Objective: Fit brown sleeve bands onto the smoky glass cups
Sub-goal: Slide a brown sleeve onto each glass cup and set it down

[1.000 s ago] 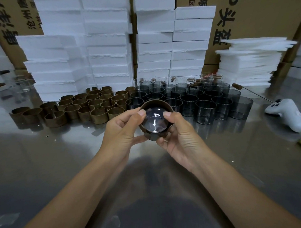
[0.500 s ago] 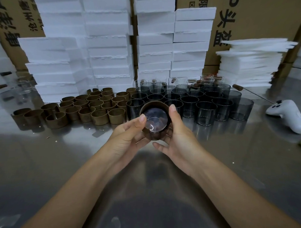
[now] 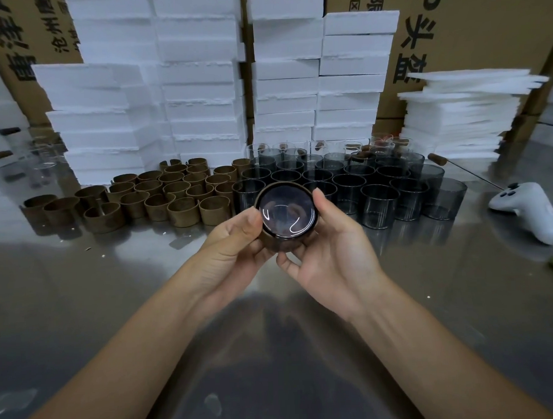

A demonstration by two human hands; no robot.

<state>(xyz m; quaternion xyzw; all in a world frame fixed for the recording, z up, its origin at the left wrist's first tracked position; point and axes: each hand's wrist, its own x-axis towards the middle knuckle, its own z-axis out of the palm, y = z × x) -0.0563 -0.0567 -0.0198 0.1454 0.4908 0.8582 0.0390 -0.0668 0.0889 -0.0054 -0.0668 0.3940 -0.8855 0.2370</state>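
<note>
Both hands hold one smoky glass cup (image 3: 287, 212) above the metal table, its round end tilted toward me. A brown sleeve band (image 3: 278, 242) wraps the cup's wall. My left hand (image 3: 235, 242) grips the left side, thumb on the rim. My right hand (image 3: 329, 245) grips the right side, thumb at the upper rim and fingers curled under the cup. Behind stand several bare smoky cups (image 3: 378, 199) on the right and several loose brown bands (image 3: 181, 209) on the left.
Stacks of white foam boxes (image 3: 202, 96) and cardboard cartons line the back. Thin foam sheets (image 3: 460, 115) are piled at the right. A white game controller (image 3: 532, 209) lies on the shiny metal table (image 3: 84, 294) at the right, near a wooden-handled tool (image 3: 439, 159).
The banded cup has been lifted slightly and turned in my hands. My left thumb now lies over the left rim and my right thumb sits higher on the right rim.
</note>
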